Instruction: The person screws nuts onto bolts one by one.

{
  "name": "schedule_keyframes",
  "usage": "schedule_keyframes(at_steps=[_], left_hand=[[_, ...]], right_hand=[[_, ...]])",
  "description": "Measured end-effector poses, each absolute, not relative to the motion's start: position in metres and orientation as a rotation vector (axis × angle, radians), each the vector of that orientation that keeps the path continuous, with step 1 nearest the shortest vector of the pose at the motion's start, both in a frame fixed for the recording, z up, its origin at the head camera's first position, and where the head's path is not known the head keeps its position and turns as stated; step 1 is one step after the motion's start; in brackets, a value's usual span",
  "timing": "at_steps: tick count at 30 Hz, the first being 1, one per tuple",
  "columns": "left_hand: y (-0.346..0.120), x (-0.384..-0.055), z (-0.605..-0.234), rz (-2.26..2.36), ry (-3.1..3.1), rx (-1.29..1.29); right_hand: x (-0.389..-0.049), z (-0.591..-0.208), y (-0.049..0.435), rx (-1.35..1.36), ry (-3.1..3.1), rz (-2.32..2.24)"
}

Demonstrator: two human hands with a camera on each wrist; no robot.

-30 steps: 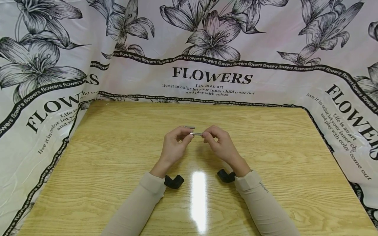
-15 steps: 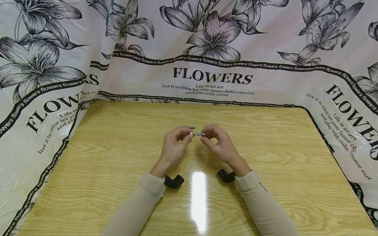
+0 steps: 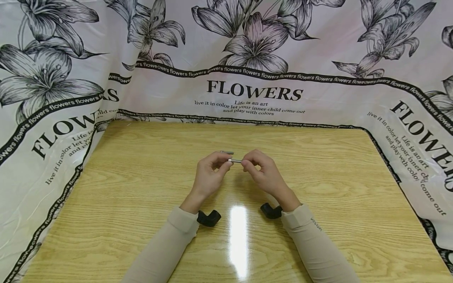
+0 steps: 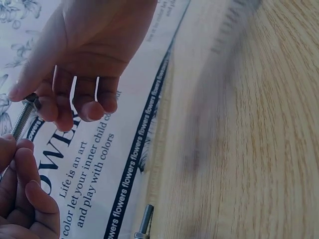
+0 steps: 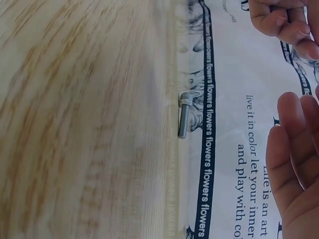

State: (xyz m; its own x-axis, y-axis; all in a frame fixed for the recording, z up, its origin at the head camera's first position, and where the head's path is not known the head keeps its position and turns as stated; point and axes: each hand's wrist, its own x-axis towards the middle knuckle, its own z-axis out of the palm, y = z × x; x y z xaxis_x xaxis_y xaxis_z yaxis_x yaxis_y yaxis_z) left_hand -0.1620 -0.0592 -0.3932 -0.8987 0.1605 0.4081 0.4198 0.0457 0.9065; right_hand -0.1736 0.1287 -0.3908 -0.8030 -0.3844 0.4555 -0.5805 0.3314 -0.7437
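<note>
My left hand (image 3: pixel 209 173) pinches one end of a metal bolt (image 3: pixel 236 160) between thumb and forefinger, above the table. The bolt's head end (image 4: pixel 33 99) sits at those fingertips in the left wrist view, with bare thread running away from it. My right hand (image 3: pixel 264 169) pinches the opposite end, and its fingertips hide that tip. The bolt lies roughly level between the hands. Behind my left fingertips, a second bolt (image 3: pixel 227 152) rests on the table; the right wrist view shows this second bolt (image 5: pixel 184 117) with a collar near its head.
The wood-grain table (image 3: pixel 141 204) spreads out around both hands. A white sheet (image 3: pixel 255 94) printed with flowers and lettering hangs along its back and sides. Black curved pieces (image 3: pixel 209 218) stick out beside both wrists.
My right finger and thumb parted half a second ago, showing a nut at the bolt's right end, and now close over that end again. My left hand stays in place.
</note>
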Motion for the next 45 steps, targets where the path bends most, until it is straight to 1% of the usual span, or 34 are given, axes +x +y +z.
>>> schedule_keyframes(at_steps=[8,19,31,37,45], left_hand=[[-0.0598,-0.1609,-0.3921,-1.938,-2.132,-0.586],[-0.0599,-0.1606,-0.3914,-1.944,-2.131,-0.582],[-0.0592,-0.1593,-0.3905,-1.930,-2.149,-0.604],[-0.0593,-0.1595,-0.3907,-1.929,-2.145,-0.596],[-0.0589,-0.1594,-0.3910,-1.936,-2.150,-0.593]], right_hand=[[-0.1723,-0.3924,0.1308,0.813,-2.444,1.555],[-0.1735,-0.3951,0.1293,0.914,-2.358,1.566],[-0.1711,-0.3886,0.1277,0.835,-2.433,1.468],[-0.1699,-0.3880,0.1294,0.799,-2.465,1.567],[-0.1700,-0.3900,0.1293,0.867,-2.383,1.626]])
